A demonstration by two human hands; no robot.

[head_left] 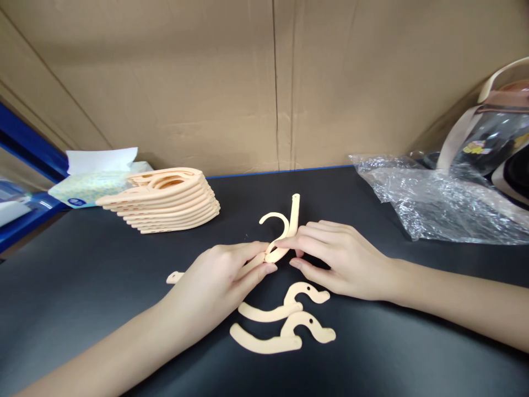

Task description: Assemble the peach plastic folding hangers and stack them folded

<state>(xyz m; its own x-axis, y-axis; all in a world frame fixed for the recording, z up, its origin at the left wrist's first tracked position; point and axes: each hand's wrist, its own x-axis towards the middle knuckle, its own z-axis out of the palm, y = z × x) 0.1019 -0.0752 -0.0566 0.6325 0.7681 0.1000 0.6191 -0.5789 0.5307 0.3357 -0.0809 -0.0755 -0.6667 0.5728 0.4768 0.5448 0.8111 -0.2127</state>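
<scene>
A cream plastic folding hanger (pixel 294 218) is held between both hands, its curved hook pointing up and one arm standing nearly upright. My left hand (pixel 221 275) pinches the other arm near the joint, and that arm's holed end sticks out past the wrist side. My right hand (pixel 334 256) has its index finger on the hook's base, with the other fingers around the upright arm; its exact grip is partly hidden. Just below the hands, two folded cream hangers, a nearer one (pixel 266 345) and a farther one (pixel 268 314), lie on the black tabletop.
A neat stack of cream hangers (pixel 173 204) stands at the left, before a tissue pack (pixel 93 184). Crumpled clear plastic wrap (pixel 446 201) and a transparent bag (pixel 496 129) are at the right. A cardboard wall (pixel 206 88) rises behind the tabletop (pixel 103 298).
</scene>
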